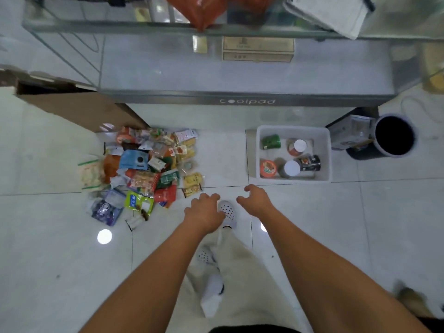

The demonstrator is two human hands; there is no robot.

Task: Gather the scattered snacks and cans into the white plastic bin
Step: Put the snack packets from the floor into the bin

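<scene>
A heap of snack packets (pixel 149 169) lies on the white tiled floor at the left, in front of a cardboard box. To the right stands the white plastic bin (pixel 329 155), holding several cans and jars, among them a green can (pixel 271 141) and an orange-lidded tub (pixel 268 168). My left hand (pixel 204 210) hangs above the floor between heap and bin, fingers loosely curled, holding nothing. My right hand (pixel 255 198) is just short of the bin's near edge, fingers also relaxed and empty. A yellow packet (pixel 192 180) is the nearest one to my left hand.
A glass display counter (pixel 240 99) runs across the back. A cardboard box (pixel 72 104) stands behind the heap. A dark round waste bin (pixel 394 135) stands right of the white bin. My feet in white perforated shoes (pixel 227 211) are below my hands.
</scene>
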